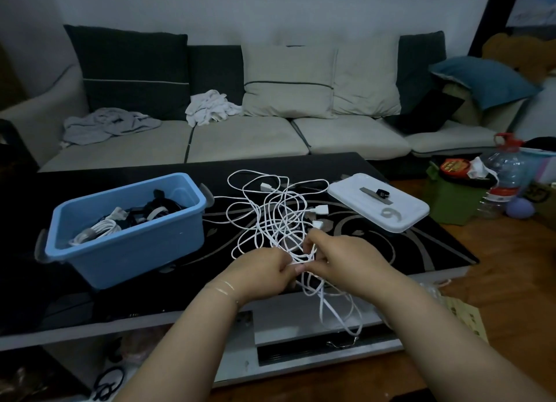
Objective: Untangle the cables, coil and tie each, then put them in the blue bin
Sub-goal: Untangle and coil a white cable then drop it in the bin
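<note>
Two hands working at the near edge of the table [421, 251]: left hand [264, 270] pinching white strands between curled fingers, right hand [340, 258] pinching the same bunch just beside it, fingertips nearly meeting. Likely holding one knot taut so a loop can be picked free.

White cables [270, 218], tangled: lying in loose overlapping loops on the table beyond the hands, several strands trailing off the near edge and hanging below it. Three white plug ends showing at the far and right side of the tangle. Count of separate cables not determinable. Untangling judged as under way; nothing from this tangle coiled or tied yet.

Blue bin [126, 236]: sitting on the table to the left of the tangle, near but apart, one strand running toward its right wall. Already holding coiled white and dark cables, so within easy reach for the next finished coil.

White lid [400, 218]: lying flat to the right of the tangle, carrying a small dark object, a grey strip and a pale curled piece, possibly ties.

Table surface: glossy black with a pale swirl pattern, pale trim at the near edge.

Room, dimly lit: beige sofa [240, 136] beyond the table, carrying dark and light cushions plus crumpled cloths; wooden floor at right, holding a green box and a large clear bottle.
</note>
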`<state>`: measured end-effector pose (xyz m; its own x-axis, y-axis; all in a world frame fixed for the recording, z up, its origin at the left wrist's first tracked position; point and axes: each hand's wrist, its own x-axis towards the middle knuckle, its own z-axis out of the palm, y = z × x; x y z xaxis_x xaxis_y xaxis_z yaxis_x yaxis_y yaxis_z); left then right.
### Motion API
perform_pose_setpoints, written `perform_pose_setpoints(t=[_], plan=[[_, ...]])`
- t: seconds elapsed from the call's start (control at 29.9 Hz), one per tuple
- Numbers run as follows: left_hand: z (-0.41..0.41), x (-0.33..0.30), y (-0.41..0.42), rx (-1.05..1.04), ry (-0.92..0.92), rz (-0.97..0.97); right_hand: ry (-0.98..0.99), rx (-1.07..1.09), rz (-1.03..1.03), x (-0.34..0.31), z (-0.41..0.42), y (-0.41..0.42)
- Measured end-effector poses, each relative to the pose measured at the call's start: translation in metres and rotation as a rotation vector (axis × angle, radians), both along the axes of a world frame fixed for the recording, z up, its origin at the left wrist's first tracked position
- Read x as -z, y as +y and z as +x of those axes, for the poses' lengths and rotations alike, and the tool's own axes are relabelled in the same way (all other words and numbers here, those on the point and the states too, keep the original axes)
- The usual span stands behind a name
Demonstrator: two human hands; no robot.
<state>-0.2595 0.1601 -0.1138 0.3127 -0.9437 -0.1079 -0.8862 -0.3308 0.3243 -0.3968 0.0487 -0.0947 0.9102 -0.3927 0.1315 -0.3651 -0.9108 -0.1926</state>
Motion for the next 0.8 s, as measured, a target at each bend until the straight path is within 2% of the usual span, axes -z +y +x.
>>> perform_pose_setpoints(t=[0.1,0.3,0.43,0.53,0.6,0.67,0.7,0.74,0.8], plan=[[0.007,0.001,0.003,-0.113,0.124,-0.087,-0.008,0.048,0.060,-0.004,-0.005,-0.008],[0.033,0.004,0.014,-0.468,0.234,-0.496,0.002,0.067,0.249,-0.003,-0.015,-0.019],[0.053,0.006,0.020,-0.777,0.486,-0.773,0.187,0.098,0.303,-0.001,-0.026,-0.028],[0.053,0.005,0.021,-0.793,0.555,-0.841,0.366,0.116,0.343,0.003,-0.032,-0.032],[0.043,0.000,0.018,-0.722,0.559,-0.841,0.400,0.123,0.322,0.005,-0.032,-0.029],[0.029,-0.006,0.016,-0.572,0.534,-0.767,0.256,0.143,0.296,0.008,-0.029,-0.025],[0.021,-0.010,0.015,-0.485,0.537,-0.720,0.100,0.155,0.319,0.009,-0.026,-0.021],[0.016,-0.012,0.014,-0.406,0.565,-0.680,-0.100,0.166,0.389,0.009,-0.022,-0.017],[0.005,-0.016,0.011,-0.300,0.689,-0.609,-0.404,0.140,0.694,0.006,-0.013,-0.005]])
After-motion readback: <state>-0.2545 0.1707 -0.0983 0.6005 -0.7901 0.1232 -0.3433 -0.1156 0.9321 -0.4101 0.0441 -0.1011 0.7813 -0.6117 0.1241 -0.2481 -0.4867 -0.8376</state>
